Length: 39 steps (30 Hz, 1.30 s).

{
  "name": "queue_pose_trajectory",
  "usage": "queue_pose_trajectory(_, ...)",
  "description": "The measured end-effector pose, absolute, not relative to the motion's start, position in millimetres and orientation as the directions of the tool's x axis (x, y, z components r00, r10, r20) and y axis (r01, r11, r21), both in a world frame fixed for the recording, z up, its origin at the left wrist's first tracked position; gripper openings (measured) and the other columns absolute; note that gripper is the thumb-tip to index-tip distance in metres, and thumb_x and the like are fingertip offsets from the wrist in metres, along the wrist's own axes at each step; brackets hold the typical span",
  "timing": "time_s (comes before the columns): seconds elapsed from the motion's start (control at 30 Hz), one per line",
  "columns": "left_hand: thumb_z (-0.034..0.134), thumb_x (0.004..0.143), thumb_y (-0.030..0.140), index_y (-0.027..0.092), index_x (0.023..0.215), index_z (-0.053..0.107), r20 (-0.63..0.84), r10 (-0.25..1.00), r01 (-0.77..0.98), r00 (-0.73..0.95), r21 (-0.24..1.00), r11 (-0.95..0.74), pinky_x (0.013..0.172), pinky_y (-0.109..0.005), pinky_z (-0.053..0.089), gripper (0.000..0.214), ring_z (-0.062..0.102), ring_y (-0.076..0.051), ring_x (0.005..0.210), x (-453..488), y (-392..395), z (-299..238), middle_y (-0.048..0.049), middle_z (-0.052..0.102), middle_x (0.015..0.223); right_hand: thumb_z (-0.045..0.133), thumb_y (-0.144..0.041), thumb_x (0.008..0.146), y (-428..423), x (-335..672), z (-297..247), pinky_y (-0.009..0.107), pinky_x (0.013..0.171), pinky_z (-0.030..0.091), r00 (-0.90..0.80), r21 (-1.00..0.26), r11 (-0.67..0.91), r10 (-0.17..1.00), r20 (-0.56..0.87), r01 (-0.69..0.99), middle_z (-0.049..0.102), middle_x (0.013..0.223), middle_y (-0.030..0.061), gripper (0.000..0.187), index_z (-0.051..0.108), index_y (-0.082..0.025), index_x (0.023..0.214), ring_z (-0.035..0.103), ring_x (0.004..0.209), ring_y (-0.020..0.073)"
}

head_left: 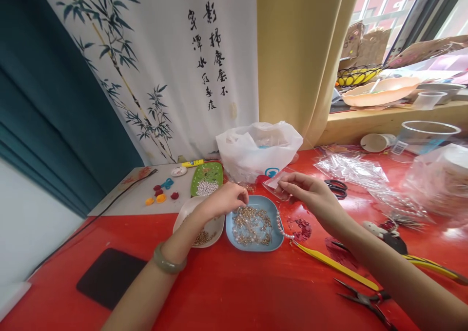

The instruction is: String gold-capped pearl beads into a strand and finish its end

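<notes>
Pinches at beads (252,223) in blue dish (229,233) with left hand (224,200), dangles beaded strand (281,226), pinched in right hand (310,194), along its right rim.

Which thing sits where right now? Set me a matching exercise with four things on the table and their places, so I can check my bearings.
Things:
1. blue dish
2. green tray
3. black mat
4. scissors

Places:
A. just beyond the right hand
B. near left part of the red table
C. under the fingertips of the left hand
D. behind the white dish, farther from the camera

Pairs: 1-C, 2-D, 3-B, 4-A
</notes>
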<state>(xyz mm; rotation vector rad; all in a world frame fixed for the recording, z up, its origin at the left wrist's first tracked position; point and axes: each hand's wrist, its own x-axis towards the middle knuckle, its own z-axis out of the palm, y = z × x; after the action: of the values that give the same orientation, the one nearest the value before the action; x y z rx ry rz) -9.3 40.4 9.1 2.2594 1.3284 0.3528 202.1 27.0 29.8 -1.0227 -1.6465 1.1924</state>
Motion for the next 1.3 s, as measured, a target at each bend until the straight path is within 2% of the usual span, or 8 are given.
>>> queue_pose_trajectory(0.3,0.053,0.060,0.008,0.018,0.065,0.064,-0.132,0.803,0.758,0.581,0.448,-0.475,0.057,-0.021,0.040,0.016,0.058,-0.013,0.063,-16.4,48.2,-2.6,-0.0008,0.066,0.067,0.054,-0.033,0.075,25.9,202.4,33.5,0.025,0.055,0.037,-0.294,-0.975,0.187,0.944,0.146,0.119,0.054,0.063,-0.0005,0.017,0.054,-0.019,0.066,0.048,0.057,0.0106)
queue_pose_trajectory(0.47,0.055,0.062,0.009,0.017,0.067,0.064,-0.165,0.781,0.764,0.603,0.404,-0.504,0.058,-0.021,0.039,0.013,0.057,-0.013,0.064,-17.6,47.6,-1.6,-0.0012,0.066,0.070,0.055,-0.033,0.074,24.5,202.3,36.0,0.024,0.055,0.038,-0.279,-0.980,0.154,0.954,0.114,0.124,0.055,0.062,-0.0007,0.015,0.055,-0.019,0.067,0.048,0.058,0.0105)
queue_pose_trajectory(0.8,0.056,0.067,0.016,0.017,0.073,0.063,-0.176,0.767,0.755,0.617,0.408,-0.514,0.055,-0.020,0.036,0.009,0.055,-0.011,0.064,-17.2,46.0,6.5,-0.0010,0.065,0.071,0.055,-0.033,0.075,27.4,203.3,32.7,0.024,0.056,0.038,-0.292,-0.977,0.167,0.949,0.122,0.134,0.054,0.063,-0.0010,0.016,0.054,-0.019,0.066,0.048,0.058,0.0105)
queue_pose_trajectory(1.07,0.062,0.066,0.021,0.016,0.076,0.063,-0.250,0.695,0.708,0.674,0.486,-0.512,0.055,-0.019,0.036,0.011,0.057,-0.011,0.065,-8.4,39.7,10.3,-0.0012,0.065,0.072,0.054,-0.034,0.076,26.7,203.5,31.1,0.024,0.055,0.038,-0.301,-0.975,0.175,0.945,0.127,0.139,0.054,0.063,-0.0010,0.017,0.054,-0.020,0.067,0.048,0.057,0.0104)
queue_pose_trajectory(1.2,0.066,0.061,0.023,0.017,0.076,0.062,-0.263,0.710,0.745,0.653,0.392,-0.539,0.051,-0.019,0.033,0.017,0.055,-0.011,0.064,0.6,36.1,3.8,0.0002,0.063,0.071,0.054,-0.035,0.075,27.0,203.2,31.6,0.024,0.055,0.037,-0.301,-0.973,0.178,0.945,0.126,0.150,0.054,0.064,-0.0006,0.018,0.054,-0.020,0.067,0.048,0.058,0.0109)
queue_pose_trajectory(1.3,0.064,0.062,0.022,0.019,0.073,0.061,-0.272,0.702,0.745,0.658,0.372,-0.554,0.048,-0.018,0.032,0.011,0.054,-0.011,0.061,3.2,35.8,-3.0,0.0016,0.063,0.069,0.053,-0.037,0.075,27.4,203.4,31.5,0.025,0.055,0.038,-0.308,-0.971,0.181,0.943,0.125,0.158,0.056,0.065,0.0000,0.019,0.054,-0.020,0.067,0.049,0.058,0.0111)
